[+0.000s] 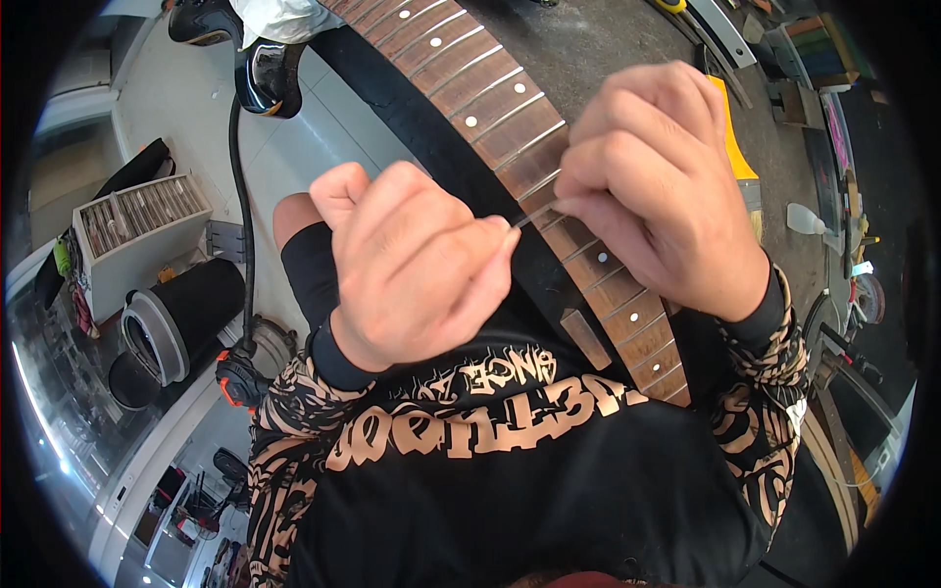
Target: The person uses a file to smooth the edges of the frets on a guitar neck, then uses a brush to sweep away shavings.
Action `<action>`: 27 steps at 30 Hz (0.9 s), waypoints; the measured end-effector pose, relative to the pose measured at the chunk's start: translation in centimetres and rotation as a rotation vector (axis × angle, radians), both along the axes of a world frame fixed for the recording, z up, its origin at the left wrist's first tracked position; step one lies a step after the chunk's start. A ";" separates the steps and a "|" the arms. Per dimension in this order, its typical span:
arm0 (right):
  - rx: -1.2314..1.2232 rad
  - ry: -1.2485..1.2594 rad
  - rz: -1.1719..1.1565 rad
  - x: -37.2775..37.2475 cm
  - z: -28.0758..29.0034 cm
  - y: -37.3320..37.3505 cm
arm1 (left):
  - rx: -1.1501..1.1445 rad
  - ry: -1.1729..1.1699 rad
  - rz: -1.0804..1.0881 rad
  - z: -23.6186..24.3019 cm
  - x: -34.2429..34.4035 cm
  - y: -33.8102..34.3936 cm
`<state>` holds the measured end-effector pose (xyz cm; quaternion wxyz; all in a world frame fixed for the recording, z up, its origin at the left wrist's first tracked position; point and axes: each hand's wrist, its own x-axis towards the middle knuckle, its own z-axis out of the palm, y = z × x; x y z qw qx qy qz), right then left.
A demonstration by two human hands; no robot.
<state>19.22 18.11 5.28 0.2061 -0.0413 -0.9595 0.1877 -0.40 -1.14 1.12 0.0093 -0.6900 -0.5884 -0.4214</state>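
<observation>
A guitar neck (520,127) with a brown fretboard, white dot inlays and silver crosswise lines slants from the upper middle down toward my shirt. Over its middle, a short thin piece of fret wire (535,215) spans the gap between my fingertips. My left hand (421,260) is closed, thumb and forefinger pinching the wire's near-left end just off the fretboard edge. Above the fretboard's right side, my right hand (667,176) pinches the other end, its remaining fingers curled. A small wooden block (585,338) lies beside the neck, close to my shirt.
A glossy black guitar body (270,78) with a white cloth (284,18) is at upper left. A yellow-handled brush (737,137) lies behind my right hand. A white bottle (807,219) stands at right. Leftward are a black bin (201,309) and a filled box (145,220).
</observation>
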 end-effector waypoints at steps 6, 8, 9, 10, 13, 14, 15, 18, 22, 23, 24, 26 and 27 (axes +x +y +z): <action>0.043 0.021 -0.002 -0.3 -0.1 -0.1 | 0.041 0.044 0.042 -0.5 -0.2 -0.1; 0.038 0.002 0.000 0.2 0.2 -0.2 | 0.031 0.030 0.025 -0.4 0.2 -0.3; 0.020 -0.012 0.013 0.5 0.3 -0.3 | 0.019 0.018 0.008 -0.4 0.4 -0.4; 0.010 -0.017 0.021 0.5 0.4 -0.3 | 0.019 0.021 0.010 -0.3 0.6 -0.5; -0.018 -0.028 0.016 0.9 0.4 -0.1 | -0.004 -0.023 -0.023 0.3 0.9 -0.2; -0.025 -0.029 0.013 0.9 0.3 -0.1 | -0.005 -0.024 -0.025 0.2 0.7 0.0; 0.005 0.008 -0.004 0.5 0.0 0.2 | 0.018 -0.006 -0.007 0.0 0.4 0.5; 0.051 0.048 -0.022 0.2 -0.3 0.7 | 0.047 0.011 0.009 -0.3 0.2 1.1; 0.013 0.004 0.006 1.5 0.2 0.5 | 0.045 -0.021 -0.012 -0.2 1.1 0.7; 0.000 -0.006 0.012 1.6 0.2 0.5 | 0.026 -0.031 -0.029 0.1 1.3 0.7; -0.012 -0.019 0.014 1.7 0.3 0.5 | 0.006 -0.045 -0.052 0.3 1.4 0.7; 0.009 0.009 -0.025 1.2 -0.1 0.7 | 0.019 -0.054 -0.065 -0.3 0.7 1.4; 0.015 0.017 -0.041 0.9 -0.3 1.0 | 0.046 -0.025 -0.030 -0.5 0.4 1.8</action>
